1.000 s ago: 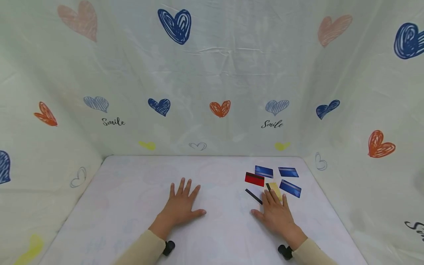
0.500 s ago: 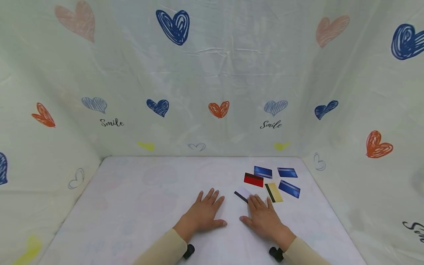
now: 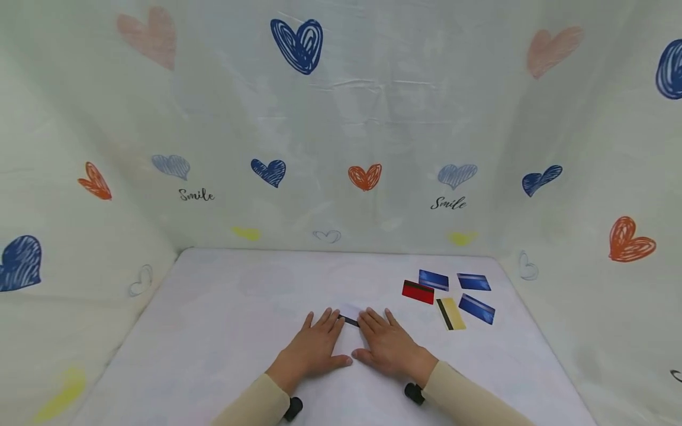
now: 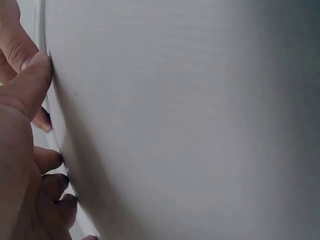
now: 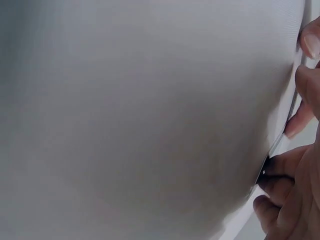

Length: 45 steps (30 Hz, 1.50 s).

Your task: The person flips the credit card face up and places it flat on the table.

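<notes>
Around the middle of the desk (image 3: 229, 307), a white card (image 3: 350, 320) with a black stripe lies between the left hand (image 3: 313, 349) and the right hand (image 3: 391, 348), both palm-down with fingers outstretched at its ends, well left of a yellow card (image 3: 454, 313).

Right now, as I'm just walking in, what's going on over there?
A person has both hands on a white table, fingers spread. The left hand and right hand flank a pale card with a black stripe, their fingertips at its two ends. It lies flat. Off to the person's right lie a red card, a yellow card and three blue cards, with neither hand on them.
</notes>
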Available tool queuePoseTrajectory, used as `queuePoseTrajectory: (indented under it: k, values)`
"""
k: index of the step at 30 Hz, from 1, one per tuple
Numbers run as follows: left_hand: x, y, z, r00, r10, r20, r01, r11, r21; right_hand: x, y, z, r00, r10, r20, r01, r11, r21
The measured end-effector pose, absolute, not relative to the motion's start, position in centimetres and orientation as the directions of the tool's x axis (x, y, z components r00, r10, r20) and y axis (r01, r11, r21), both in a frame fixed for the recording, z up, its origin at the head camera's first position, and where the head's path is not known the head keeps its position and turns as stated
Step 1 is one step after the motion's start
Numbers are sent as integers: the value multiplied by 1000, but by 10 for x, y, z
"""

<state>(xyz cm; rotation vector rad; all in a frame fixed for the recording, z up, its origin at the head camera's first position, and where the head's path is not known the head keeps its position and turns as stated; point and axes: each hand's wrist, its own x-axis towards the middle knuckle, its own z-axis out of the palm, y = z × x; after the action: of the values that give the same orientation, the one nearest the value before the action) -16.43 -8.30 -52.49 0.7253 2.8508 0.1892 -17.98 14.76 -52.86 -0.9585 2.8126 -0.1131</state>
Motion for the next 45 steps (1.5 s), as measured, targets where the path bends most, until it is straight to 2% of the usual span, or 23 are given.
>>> queuePoseTrajectory:
  k: [9, 16, 21, 27, 30, 35, 45]
  values:
    - [-141, -108, -525, -912, 389, -126, 357, 908, 220, -191, 118, -524, -717, -685, -129, -683, 727, -67]
    - [-139, -109, -528, -918, 380, -116, 348, 910, 226, -194, 115, -527, -727, -678, -102, -680, 733, -22]
    - [-144, -110, -526, -920, 375, -116, 344, 912, 223, -199, 118, -522, -735, -669, -109, -664, 743, -78]
    - [-162, -121, -521, -945, 325, 32, 325, 925, 196, -212, 124, -520, -770, -638, 6, -636, 767, -89]
    - [-175, -127, -522, -951, 299, 77, 308, 935, 177, -218, 120, -522, -767, -638, 69, -641, 763, -78]
    - [-188, -133, -523, -951, 306, 39, 309, 937, 162, -227, 108, -526, -750, -656, 79, -661, 747, -71]
    - [-196, -132, -519, -949, 315, -28, 306, 936, 175, -235, 101, -527, -768, -640, 7, -638, 765, -86]
